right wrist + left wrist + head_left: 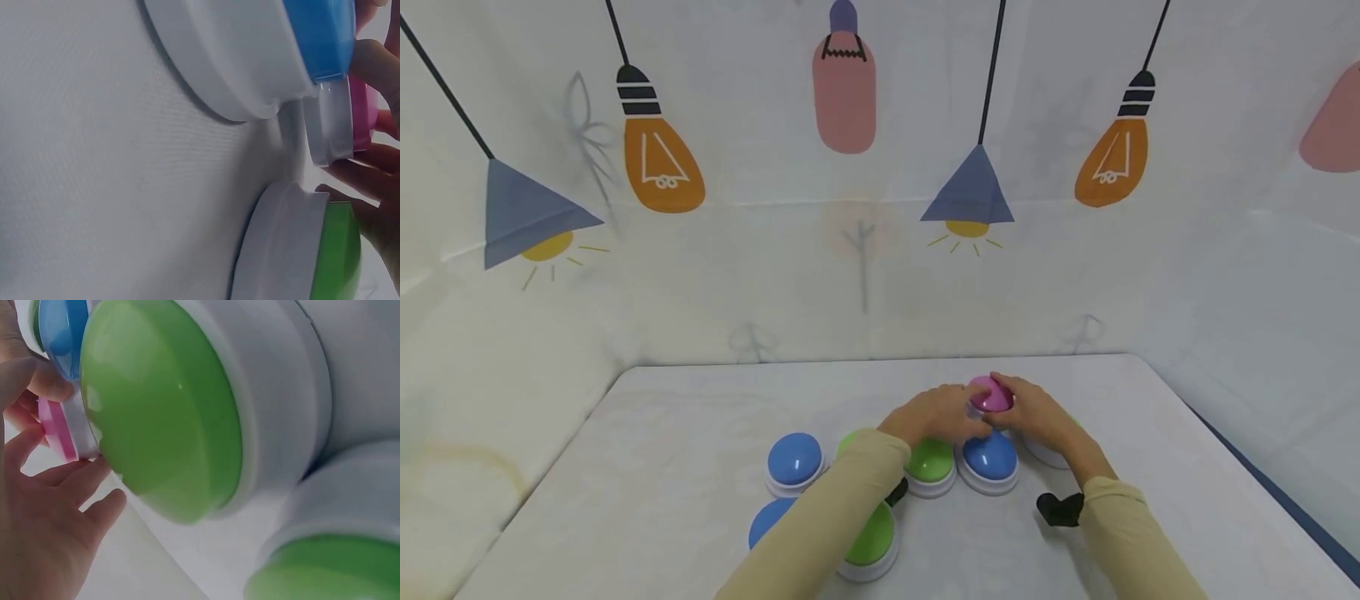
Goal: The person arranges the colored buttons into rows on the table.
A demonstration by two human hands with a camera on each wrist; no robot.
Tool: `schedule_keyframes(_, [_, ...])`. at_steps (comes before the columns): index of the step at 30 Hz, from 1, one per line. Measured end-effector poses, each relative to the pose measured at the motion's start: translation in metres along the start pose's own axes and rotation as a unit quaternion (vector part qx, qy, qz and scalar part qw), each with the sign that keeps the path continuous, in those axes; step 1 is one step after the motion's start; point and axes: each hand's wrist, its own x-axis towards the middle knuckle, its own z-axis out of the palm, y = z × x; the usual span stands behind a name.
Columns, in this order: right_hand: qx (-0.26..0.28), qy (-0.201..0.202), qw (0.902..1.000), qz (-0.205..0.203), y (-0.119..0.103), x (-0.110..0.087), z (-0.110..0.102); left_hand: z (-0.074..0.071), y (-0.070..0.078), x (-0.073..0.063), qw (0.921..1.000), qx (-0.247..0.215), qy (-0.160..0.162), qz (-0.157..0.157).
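A pink dome push button [992,394] on a white base is held between both hands at the far right part of the table. My left hand [942,413] grips its left side, and my right hand [1036,414] grips its right side. In the right wrist view, the base of the pink button [361,115] stands apart from the tabletop, with right fingertips along its edge. Just in front of it is a blue button [990,455]. Left of that one sits a green button [931,460], while my right hand partly hides a green-topped button [1048,454].
Farther left are a blue button [795,458] and a green one [847,440] partly covered by my left sleeve [820,517]. Nearer stand another blue button [767,521] and a green button [874,536]. A lamp-patterned cloth [760,250] hangs behind the white table [647,467].
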Motion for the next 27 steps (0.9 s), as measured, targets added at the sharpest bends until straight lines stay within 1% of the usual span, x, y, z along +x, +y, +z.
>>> schedule_keyframes(2, [0.002,0.005,1.0000,0.001,-0.002,-0.001,-0.001,-0.002,-0.002,-0.002,0.9998,0.008,0.011,0.012])
schedule_keyframes(6, [-0.005,0.016,0.9998,-0.014,-0.006,-0.001,-0.002,-0.005,-0.009,-0.007,0.9981,0.020,0.042,0.040])
schedule_keyframes(11, [-0.018,0.030,0.9987,-0.037,-0.014,-0.002,-0.003,-0.010,-0.015,-0.017,0.9946,0.027,0.071,0.070])
schedule_keyframes(13, [-0.018,0.034,0.9985,-0.039,-0.018,-0.004,-0.004,-0.013,-0.016,-0.022,0.9929,0.031,0.081,0.082])
schedule_keyframes(17, [-0.005,0.038,0.9983,-0.044,-0.028,-0.010,-0.008,-0.019,-0.018,-0.030,0.9892,0.037,0.098,0.102])
schedule_keyframes(20, [0.007,0.039,0.9982,-0.046,-0.036,-0.016,-0.012,-0.023,-0.019,-0.035,0.9875,0.034,0.106,0.111])
schedule_keyframes(24, [0.020,0.033,0.9980,-0.049,-0.044,-0.021,-0.017,-0.027,-0.020,-0.042,0.9849,0.033,0.116,0.124])
schedule_keyframes(27, [0.036,0.022,0.9980,-0.048,-0.051,-0.025,-0.018,-0.029,-0.021,-0.049,0.9815,0.040,0.129,0.135])
